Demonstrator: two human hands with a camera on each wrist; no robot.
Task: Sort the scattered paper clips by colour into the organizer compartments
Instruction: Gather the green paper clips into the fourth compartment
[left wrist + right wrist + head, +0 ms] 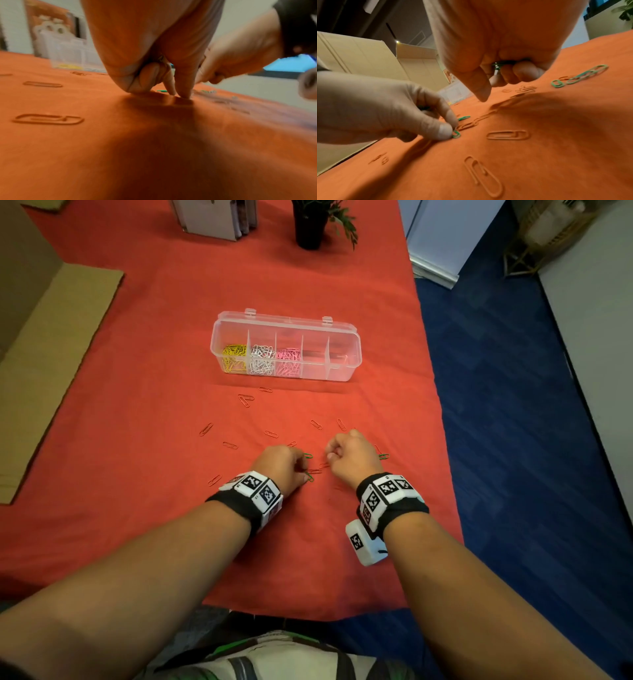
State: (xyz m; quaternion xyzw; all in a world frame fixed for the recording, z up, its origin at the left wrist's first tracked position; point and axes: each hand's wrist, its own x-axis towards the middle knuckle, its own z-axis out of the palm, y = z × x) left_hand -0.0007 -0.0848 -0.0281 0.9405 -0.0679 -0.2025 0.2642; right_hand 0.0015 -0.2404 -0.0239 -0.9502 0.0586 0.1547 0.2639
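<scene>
Right wrist view: right hand (496, 54) clutches green clips (503, 64); left hand (388, 111) pinches another green clip (456, 134), which could slip on the cloth.

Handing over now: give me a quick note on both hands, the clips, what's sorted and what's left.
Left hand pinches a green clip on the red cloth.
Right hand holds green clips in its curled fingers.
Organizer: yellow clips, white clips and pink clips sorted; two right compartments look unfilled.
Left: green clips and red clips scattered on the cloth.
</scene>
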